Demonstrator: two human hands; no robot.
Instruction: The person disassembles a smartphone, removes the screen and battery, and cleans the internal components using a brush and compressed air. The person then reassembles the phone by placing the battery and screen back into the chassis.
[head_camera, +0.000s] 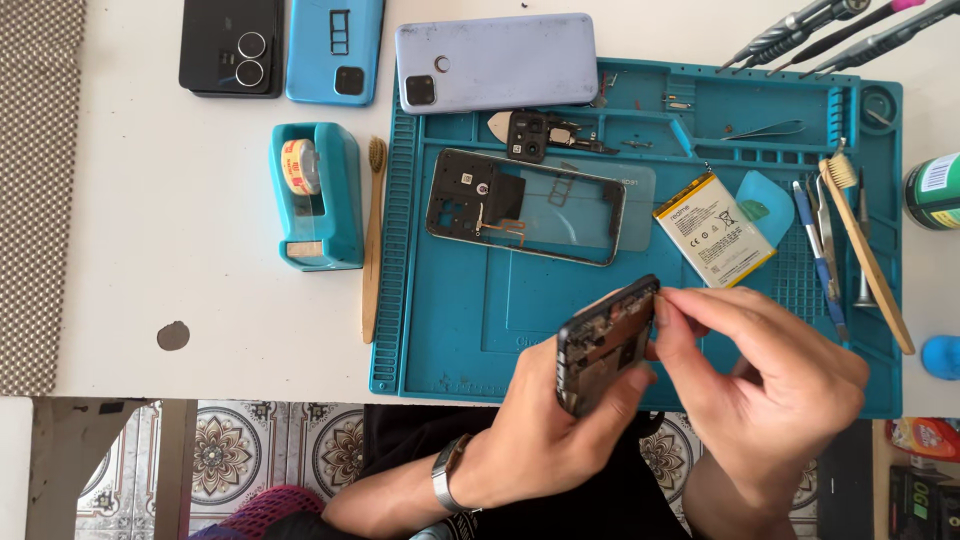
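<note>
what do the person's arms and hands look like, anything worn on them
Both hands are bare, with no gloves or rings visible. The left hand has a silver metal-link watch on its wrist. The right hand wears nothing. Both forearms are uncovered, with no sleeves in view.

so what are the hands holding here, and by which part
The left hand grips an opened phone body around its lower end, thumb across the exposed inside. The right hand pinches at its upper edge with the fingertips; what they pinch is too small to tell.
</note>
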